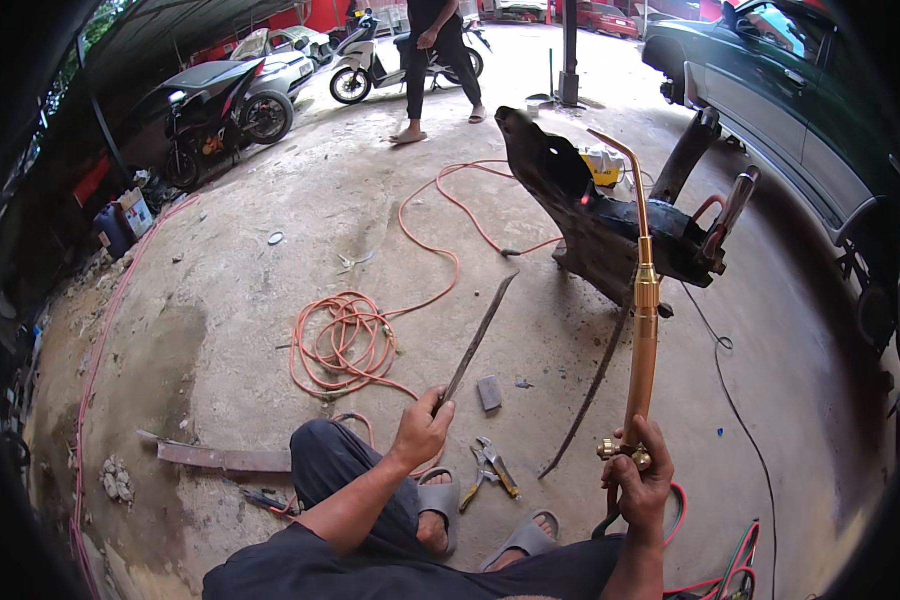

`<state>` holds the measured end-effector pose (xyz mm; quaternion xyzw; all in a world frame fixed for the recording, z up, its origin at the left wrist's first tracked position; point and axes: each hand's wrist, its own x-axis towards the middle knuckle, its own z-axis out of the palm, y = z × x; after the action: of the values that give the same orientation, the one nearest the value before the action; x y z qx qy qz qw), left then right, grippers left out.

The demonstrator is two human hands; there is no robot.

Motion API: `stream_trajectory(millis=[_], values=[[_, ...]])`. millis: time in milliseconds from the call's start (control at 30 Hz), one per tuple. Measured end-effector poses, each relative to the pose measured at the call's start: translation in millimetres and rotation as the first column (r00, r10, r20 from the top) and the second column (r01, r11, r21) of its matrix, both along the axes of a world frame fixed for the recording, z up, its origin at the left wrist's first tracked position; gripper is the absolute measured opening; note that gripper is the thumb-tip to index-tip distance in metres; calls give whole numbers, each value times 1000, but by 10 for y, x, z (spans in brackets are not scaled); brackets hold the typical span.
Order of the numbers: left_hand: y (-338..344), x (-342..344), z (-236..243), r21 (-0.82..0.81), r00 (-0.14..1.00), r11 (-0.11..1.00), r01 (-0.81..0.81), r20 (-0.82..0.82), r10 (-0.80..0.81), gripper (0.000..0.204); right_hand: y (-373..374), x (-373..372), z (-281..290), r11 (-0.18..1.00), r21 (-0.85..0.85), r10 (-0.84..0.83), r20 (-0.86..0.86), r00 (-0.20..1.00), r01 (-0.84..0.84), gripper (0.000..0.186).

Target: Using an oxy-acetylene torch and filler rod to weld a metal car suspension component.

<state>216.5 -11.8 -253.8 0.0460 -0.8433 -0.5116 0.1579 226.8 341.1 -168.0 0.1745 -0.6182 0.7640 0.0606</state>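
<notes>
My left hand grips a thin dark metal strip, which points up and forward. My right hand is closed around the brass valve end of a gas torch, held upright with its bent copper tip in front of a dark metal part. A small reddish glowing spot shows on that part; what it rests on is partly hidden. A long dark rod slants down from it to the floor. Locking pliers and a small grey block lie between my hands.
Coiled orange hose and a long flat strip lie left, black cable right. Motorbikes stand back left, a person walks by a white scooter, and a green vehicle stands right. A post rises behind.
</notes>
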Motion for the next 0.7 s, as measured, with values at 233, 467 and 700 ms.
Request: stream_trajectory(millis=[233, 467, 700], values=[[-50, 135, 342, 139, 955, 990, -13, 295, -29, 37, -10, 30, -22, 1000, 14, 22, -44, 999, -22, 56], [-37, 285, 268, 37, 976, 999, 1, 216, -9, 34, 31, 62, -62, 999, -5, -34, -5, 999, 34, 56], [-70, 27, 532, -44, 997, 999, -18, -72, 15, 35, 34, 39, -56, 997, -18, -74, -16, 997, 74, 55]])
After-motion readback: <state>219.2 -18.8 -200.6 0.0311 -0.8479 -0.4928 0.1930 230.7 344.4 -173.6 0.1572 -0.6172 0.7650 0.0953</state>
